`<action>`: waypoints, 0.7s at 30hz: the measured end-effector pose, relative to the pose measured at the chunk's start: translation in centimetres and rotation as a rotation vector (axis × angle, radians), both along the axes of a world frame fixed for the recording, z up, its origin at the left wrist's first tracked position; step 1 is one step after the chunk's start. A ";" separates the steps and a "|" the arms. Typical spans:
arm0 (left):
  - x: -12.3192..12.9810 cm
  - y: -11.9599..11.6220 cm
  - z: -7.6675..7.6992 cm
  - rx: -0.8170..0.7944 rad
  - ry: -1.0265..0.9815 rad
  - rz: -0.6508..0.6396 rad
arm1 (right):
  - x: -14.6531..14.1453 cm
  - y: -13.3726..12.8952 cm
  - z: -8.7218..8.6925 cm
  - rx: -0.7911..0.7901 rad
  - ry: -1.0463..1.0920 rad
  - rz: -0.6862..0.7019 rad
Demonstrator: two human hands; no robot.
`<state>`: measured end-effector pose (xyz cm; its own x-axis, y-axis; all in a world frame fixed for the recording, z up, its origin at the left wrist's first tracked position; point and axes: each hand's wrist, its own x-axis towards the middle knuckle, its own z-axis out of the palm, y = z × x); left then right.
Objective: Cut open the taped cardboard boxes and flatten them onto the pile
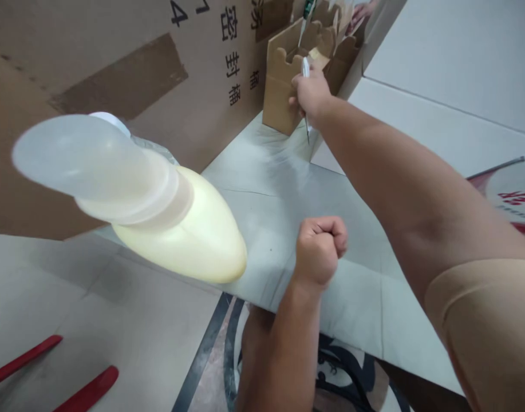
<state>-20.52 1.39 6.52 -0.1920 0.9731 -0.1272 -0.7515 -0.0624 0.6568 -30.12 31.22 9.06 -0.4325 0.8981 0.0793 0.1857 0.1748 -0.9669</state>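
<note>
My left hand (pixel 320 252) is curled into a fist above the pale tabletop (pixel 253 200), with nothing visible in it. Stretched forward, my right hand (pixel 312 94) closes around a thin white tool (pixel 306 67) whose narrow pointed end sticks out below the fingers; its exact kind is unclear. Just beside that hand stands an open brown cardboard box (pixel 277 91) with a scalloped top edge. At the left of the table, a bulbous translucent container (pixel 189 234) glows pale yellow beneath its milky white top.
A large printed carton (pixel 202 103) walls the left and back. White boxes (pixel 417 120) stand at the right, by a red-and-white printed item (pixel 515 194). Another person's hand (pixel 362 14) shows at the back. Red bars (pixel 88 392) lie over the floor at lower left.
</note>
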 end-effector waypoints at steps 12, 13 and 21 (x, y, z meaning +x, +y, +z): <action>0.8 -5.5 4.9 0.259 0.123 0.205 | 11.0 -13.5 1.1 -0.019 -0.102 -0.023; 0.8 -6.1 5.5 0.276 0.147 0.276 | 13.4 -15.5 1.1 -0.029 -0.047 0.001; 2.3 -8.1 7.8 0.201 0.460 0.835 | 34.2 -28.1 0.8 0.003 0.178 -0.091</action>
